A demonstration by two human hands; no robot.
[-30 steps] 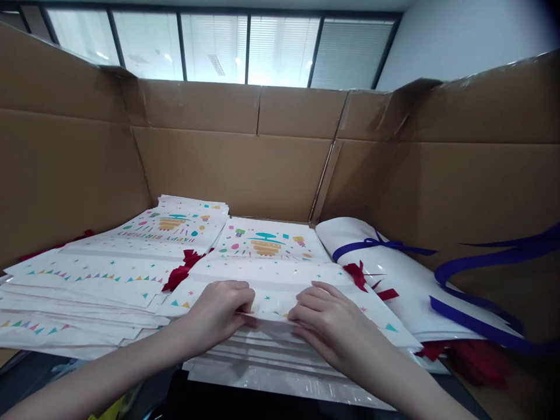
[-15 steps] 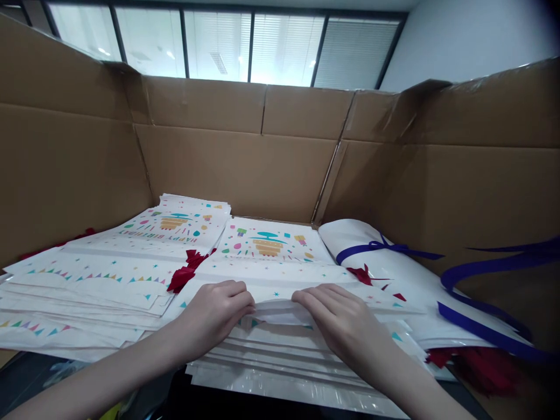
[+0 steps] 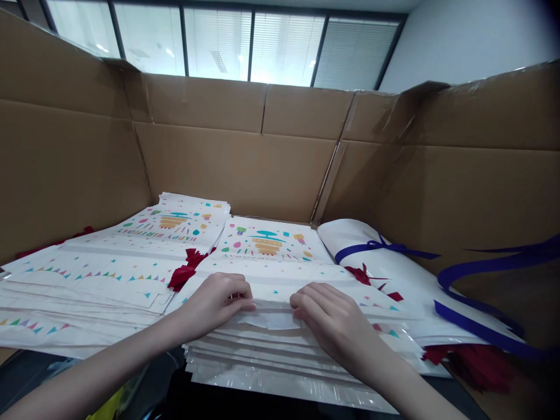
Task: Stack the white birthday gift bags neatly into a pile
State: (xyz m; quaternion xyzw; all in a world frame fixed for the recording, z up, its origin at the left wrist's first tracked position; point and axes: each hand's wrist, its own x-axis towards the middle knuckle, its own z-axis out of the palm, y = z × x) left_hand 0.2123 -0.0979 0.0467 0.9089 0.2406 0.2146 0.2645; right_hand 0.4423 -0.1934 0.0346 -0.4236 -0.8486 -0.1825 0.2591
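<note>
A stack of flat white birthday-print paper bags (image 3: 271, 262) lies in front of me, each in clear wrap. My left hand (image 3: 216, 303) rests on the near edge of the top bag, fingers curled and pinching that edge. My right hand (image 3: 330, 321) lies beside it, fingers bent onto the same edge, where a white flap (image 3: 273, 318) is lifted slightly. Red ribbon handles (image 3: 188, 271) poke out between this stack and the one to the left.
A second pile of the same bags (image 3: 114, 268) spreads at the left. White bags tied with blue ribbon (image 3: 385, 248) lie at the right, loose blue ribbon (image 3: 485, 280) trailing. Tall brown cardboard walls (image 3: 245, 163) enclose three sides. Windows are behind.
Both hands stayed at the near edge of the top bag and drew slightly closer together. The edge of the top bag has lifted a little, showing a white flap beneath the fingers.
</note>
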